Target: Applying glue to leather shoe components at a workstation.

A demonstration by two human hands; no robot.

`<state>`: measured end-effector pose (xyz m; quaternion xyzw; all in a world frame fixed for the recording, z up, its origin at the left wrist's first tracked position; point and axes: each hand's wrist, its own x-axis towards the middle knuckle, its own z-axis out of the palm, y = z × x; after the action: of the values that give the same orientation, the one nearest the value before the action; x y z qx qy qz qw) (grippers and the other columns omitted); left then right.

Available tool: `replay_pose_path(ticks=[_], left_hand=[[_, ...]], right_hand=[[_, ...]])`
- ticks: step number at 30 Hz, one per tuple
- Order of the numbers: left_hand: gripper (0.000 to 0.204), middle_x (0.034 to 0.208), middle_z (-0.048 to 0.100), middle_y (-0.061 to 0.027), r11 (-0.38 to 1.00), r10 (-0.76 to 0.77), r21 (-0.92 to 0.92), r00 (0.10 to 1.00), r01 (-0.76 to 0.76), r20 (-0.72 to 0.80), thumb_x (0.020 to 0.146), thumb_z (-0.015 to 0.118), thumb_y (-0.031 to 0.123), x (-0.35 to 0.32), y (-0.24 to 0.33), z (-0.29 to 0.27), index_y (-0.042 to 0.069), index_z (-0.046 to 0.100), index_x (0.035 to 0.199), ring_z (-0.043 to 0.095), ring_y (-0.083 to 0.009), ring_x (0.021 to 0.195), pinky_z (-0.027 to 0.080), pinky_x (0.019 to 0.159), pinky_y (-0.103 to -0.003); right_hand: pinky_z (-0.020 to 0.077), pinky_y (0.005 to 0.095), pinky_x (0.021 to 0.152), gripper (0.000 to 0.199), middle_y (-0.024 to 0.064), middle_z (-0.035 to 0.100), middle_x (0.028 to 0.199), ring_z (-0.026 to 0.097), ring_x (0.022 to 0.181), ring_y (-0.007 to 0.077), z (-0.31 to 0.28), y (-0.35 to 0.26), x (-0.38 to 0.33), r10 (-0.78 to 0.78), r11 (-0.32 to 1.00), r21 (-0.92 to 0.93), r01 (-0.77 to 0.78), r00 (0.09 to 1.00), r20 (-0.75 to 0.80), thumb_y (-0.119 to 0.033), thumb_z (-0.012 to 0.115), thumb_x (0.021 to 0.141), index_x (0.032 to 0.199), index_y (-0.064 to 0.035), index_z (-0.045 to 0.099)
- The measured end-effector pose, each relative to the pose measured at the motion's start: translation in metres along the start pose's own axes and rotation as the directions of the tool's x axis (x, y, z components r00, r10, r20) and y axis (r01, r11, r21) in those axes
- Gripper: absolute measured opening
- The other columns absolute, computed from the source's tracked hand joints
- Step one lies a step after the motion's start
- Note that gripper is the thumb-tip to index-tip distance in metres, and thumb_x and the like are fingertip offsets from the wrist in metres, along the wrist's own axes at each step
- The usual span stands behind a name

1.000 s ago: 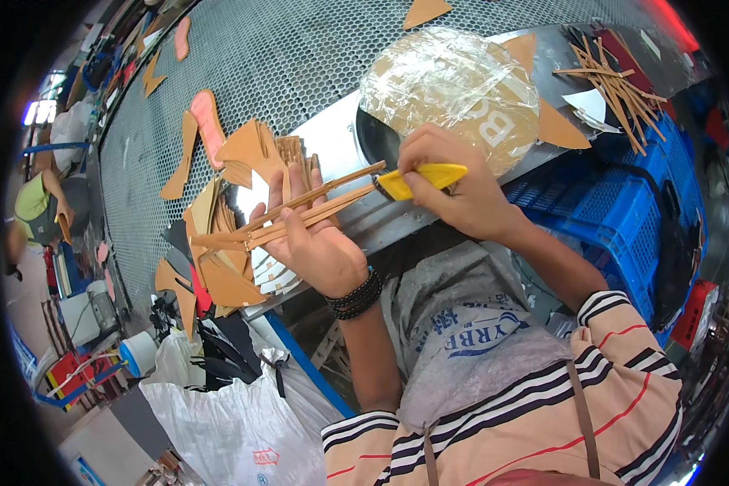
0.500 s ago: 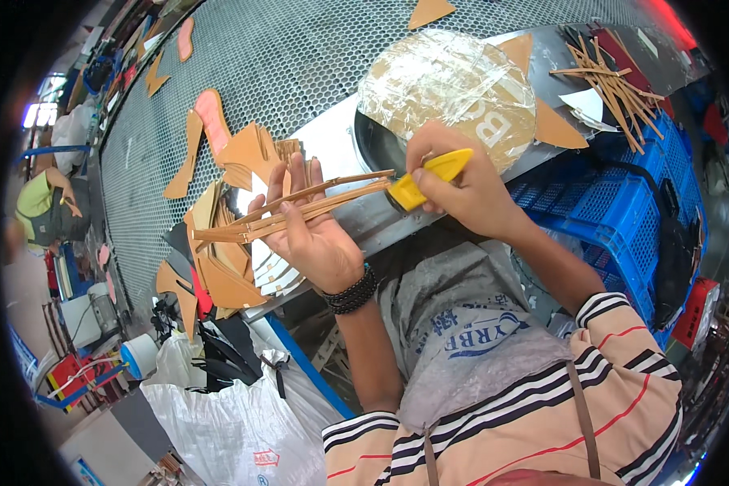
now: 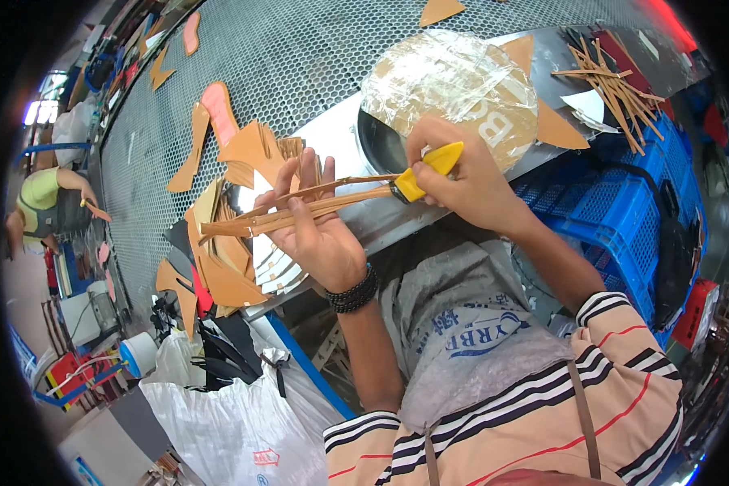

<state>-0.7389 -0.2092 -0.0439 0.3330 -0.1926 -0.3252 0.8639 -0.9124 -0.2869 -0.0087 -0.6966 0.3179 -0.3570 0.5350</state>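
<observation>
My left hand (image 3: 326, 249) is turned palm up in front of me. Its thumb presses a bundle of thin brown strips (image 3: 352, 198), looking like leather, against the palm, while another strip crosses behind the thumb. In my closed right hand (image 3: 466, 185) is a yellow-handled tool (image 3: 436, 168) with a dark end; its exact kind is unclear. That dark end meets the right-hand ends of the strips. Just beyond my right hand sits a round pad (image 3: 454, 89) covered in clear film. Stacked brown cut pieces (image 3: 247, 154) lie left of my left hand.
Perforated metal tabletop (image 3: 300, 49) stretches away from me. A pile of loose brown strips (image 3: 611, 85) rests at the far right, above a blue plastic crate (image 3: 599, 223). White plastic bags (image 3: 235, 429) stand at lower left. Another person (image 3: 49, 198) is at the far left.
The strips and both hands have shifted only slightly; the yellow tool is tilted a little differently at the strip ends. At far left, the other person's arm has moved.
</observation>
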Motion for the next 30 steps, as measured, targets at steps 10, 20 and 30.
replay_pose_path(ticks=[10, 20, 30], left_hand=[[0.027, 0.133, 0.053, -0.0230, 1.000, 0.010, 0.002, 1.000, -0.009, -0.012, 0.103, 0.040, -0.004, 0.001, -0.001, 0.005, 0.013, 0.039, 0.124, 0.056, -0.0433, 0.128, 0.049, 0.107, -0.062], [0.026, 0.133, 0.053, -0.0238, 0.999, -0.022, 0.037, 0.999, 0.023, -0.039, 0.103, 0.039, -0.003, -0.002, 0.002, 0.014, 0.013, 0.039, 0.123, 0.055, -0.0441, 0.127, 0.050, 0.106, -0.063], [0.022, 0.127, 0.055, -0.0310, 0.965, -0.261, 0.105, 0.887, 0.239, 0.382, 0.102, 0.048, -0.001, 0.186, -0.011, 0.102, -0.001, 0.035, 0.119, 0.055, -0.0445, 0.126, 0.046, 0.114, -0.049]], right_hand=[[0.0448, 0.0363, 0.066, 0.010, 0.0108, 0.052, 0.083, 0.056, 0.074, 0.0246, -0.007, -0.003, 0.003, -0.128, 0.986, -0.093, 0.140, 0.984, 0.127, -0.003, 0.061, 0.081, 0.087, 0.0000, 0.053], [0.0452, 0.0341, 0.068, 0.008, 0.0100, 0.052, 0.082, 0.055, 0.074, 0.0210, -0.007, -0.017, -0.004, 0.202, 0.972, 0.107, -0.209, 0.977, 0.068, -0.003, 0.060, 0.081, 0.086, 0.0000, 0.054], [0.0451, 0.0233, 0.056, 0.004, 0.0036, 0.054, 0.088, 0.056, 0.065, 0.0098, -0.058, -0.051, -0.038, 0.170, 0.976, 0.181, -0.123, 0.945, -0.279, 0.000, 0.055, 0.089, 0.091, -0.0030, 0.056]])
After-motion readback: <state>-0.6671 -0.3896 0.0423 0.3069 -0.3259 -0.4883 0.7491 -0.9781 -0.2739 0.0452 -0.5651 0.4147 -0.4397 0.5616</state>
